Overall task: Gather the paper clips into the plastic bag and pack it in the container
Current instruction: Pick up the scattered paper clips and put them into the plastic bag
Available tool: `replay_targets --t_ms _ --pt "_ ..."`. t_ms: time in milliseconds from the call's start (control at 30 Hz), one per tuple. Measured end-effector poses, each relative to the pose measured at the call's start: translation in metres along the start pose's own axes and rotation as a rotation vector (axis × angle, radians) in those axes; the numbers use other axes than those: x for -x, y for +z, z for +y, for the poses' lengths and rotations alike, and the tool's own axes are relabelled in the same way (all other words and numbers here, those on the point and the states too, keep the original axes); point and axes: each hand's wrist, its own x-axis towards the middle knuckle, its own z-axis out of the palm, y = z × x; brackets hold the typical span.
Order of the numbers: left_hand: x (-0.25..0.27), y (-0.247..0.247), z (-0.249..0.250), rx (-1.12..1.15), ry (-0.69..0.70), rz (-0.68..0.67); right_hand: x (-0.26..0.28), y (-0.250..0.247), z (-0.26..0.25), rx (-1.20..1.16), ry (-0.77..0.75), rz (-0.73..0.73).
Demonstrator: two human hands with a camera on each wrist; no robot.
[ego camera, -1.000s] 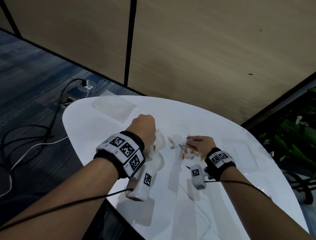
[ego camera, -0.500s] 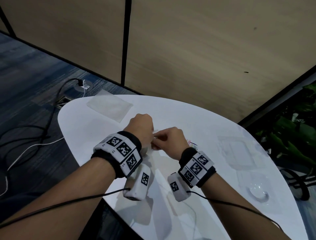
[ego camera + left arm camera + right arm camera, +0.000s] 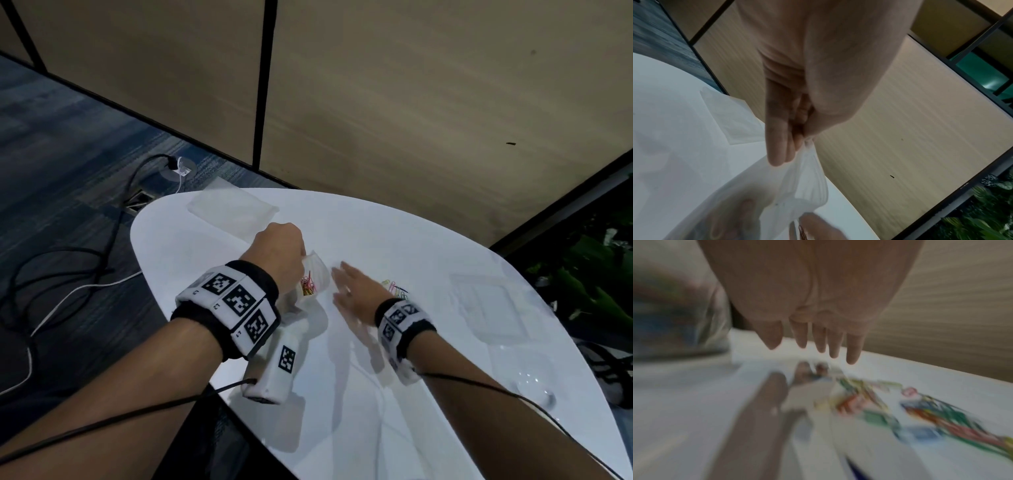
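Paper clips point(image 3: 308, 286) in pink, orange and yellow sit bunched inside the clear plastic bag point(image 3: 317, 274) at the centre of the head view, showing through its thin film. The left hand point(image 3: 279, 250) pinches the bag's rim between thumb and curled fingers, holding its mouth up; the left wrist view shows the film gathered at the fingertips point(image 3: 785, 146). Just right of the bag, the right hand point(image 3: 352, 291) hangs over the table with fingers straight and spread, grasping nothing. More loose clips point(image 3: 395, 289), green, blue and pink, lie on the table right of that hand, blurred in the right wrist view point(image 3: 920, 415). The white, glossy, rounded table point(image 3: 394, 240) carries a clear container point(image 3: 493, 308) at right and a flat translucent lid-like piece point(image 3: 233, 210) at upper left. Tan wall panels point(image 3: 411, 102) fill the top, with blue-grey carpet point(image 3: 51, 154) and cables point(image 3: 68, 267) at left.
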Motion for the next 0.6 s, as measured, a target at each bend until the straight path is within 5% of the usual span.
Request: replay_targets --t_ms 133,267,467,600 --pt "0.000 0.001 0.002 -0.010 0.011 -0.007 0.014 0.033 0.025 0.302 -0.091 0.062" --pt "0.001 0.003 0.002 -0.025 0.012 -0.002 0.024 0.039 0.064 0.341 0.096 0.082" --pt "0.001 0.004 0.005 -0.034 0.012 -0.004 0.026 0.026 0.073 0.114 0.069 0.294" --pt "0.000 0.006 0.010 -0.042 0.019 -0.014 0.029 0.010 0.070 -0.060 0.247 0.341"
